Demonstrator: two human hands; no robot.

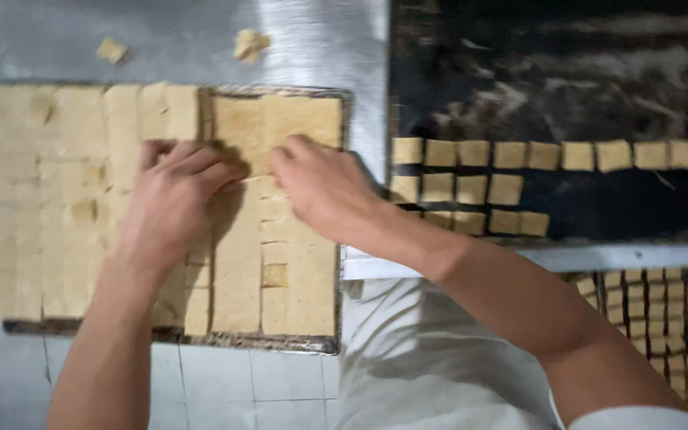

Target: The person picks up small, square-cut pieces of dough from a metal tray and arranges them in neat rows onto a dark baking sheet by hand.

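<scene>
A metal tray (280,344) on a steel table holds a tan slab of dough cut into strips and squares (57,199). My left hand (173,199) lies palm down on the slab near its middle, fingers curled at the upper edge of a strip. My right hand (324,187) rests on the slab's right part, fingertips pressing on the pieces near the top right. Whether either hand grips a piece is hidden by the fingers.
To the right a dark baking tray (559,80) carries rows of small tan squares (471,171). Another tray of squares (662,318) sits lower right. Two loose crumbs (250,44) lie on the steel table (320,48) beyond the slab. Tiled floor shows below.
</scene>
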